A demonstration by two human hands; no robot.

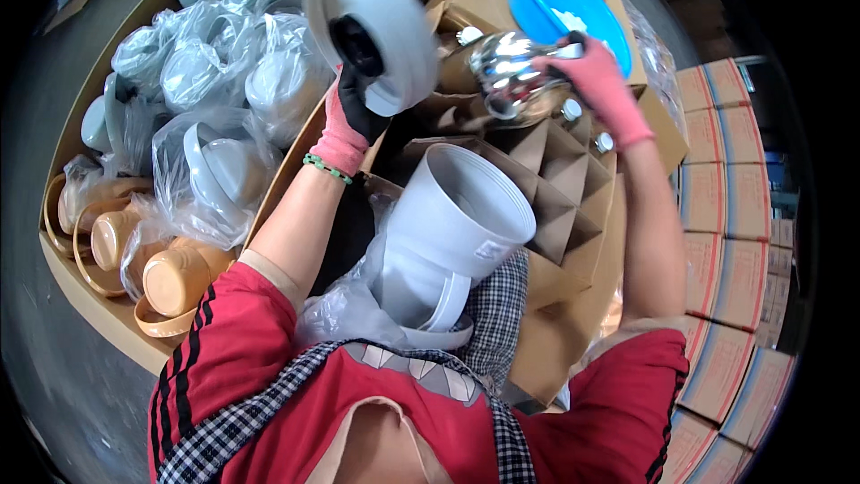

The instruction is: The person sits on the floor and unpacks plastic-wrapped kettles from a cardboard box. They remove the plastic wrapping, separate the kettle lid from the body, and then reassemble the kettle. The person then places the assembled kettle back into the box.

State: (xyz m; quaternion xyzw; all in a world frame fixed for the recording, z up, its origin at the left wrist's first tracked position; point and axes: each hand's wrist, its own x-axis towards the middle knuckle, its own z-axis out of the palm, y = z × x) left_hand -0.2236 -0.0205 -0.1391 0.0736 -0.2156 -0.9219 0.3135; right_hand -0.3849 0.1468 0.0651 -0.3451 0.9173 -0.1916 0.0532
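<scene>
My left hand [348,116], in a pink and black glove, grips a round light-grey plastic piece [408,54] with a dark centre, raised at the upper middle. My gloved right hand [598,81] is closed near the white-tipped end of a shiny silver flask liner [512,81], held over a divided carton; it is slightly blurred. Between my arms, a light-grey flask casing [421,242] with a handle leans in my lap, its wide mouth facing up and right. Clear plastic wrap [345,315] bunches beside the casing.
On the left stands a big carton [90,318] of bagged grey-blue flask casings [193,72] and peach ones [175,280]. Cardboard dividers [564,179] fill the right carton, with white-tipped liners among them. Behind is a blue basin [537,0] holding white bits. Stacked cartons [717,278] line the right.
</scene>
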